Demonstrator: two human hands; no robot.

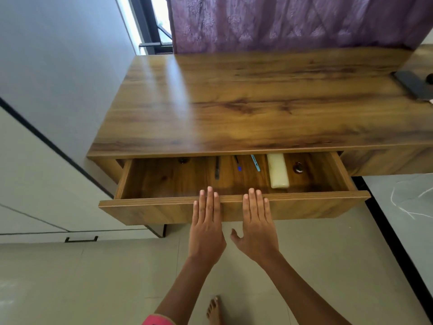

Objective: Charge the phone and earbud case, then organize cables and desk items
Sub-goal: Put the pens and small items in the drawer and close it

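Observation:
A wooden desk (234,102) has its drawer (304,206) pulled partly out. My left hand (207,221) and my right hand (256,224) lie flat against the drawer front, fingers straight and pointing up over its top edge. Inside the drawer lie a dark pen (217,170), a pen with a blue tip (238,165), a light blue pen (255,163), a cream rectangular block (278,171) and a small round metal item (298,167). A dark flat phone-like object (413,86) rests at the desk's far right edge.
A purple curtain (293,22) hangs behind the desk. White cabinet doors (35,184) stand to the left. The floor below is pale tile (93,277), and a bare foot (214,309) shows near the bottom. A marbled slab (403,202) lies at right.

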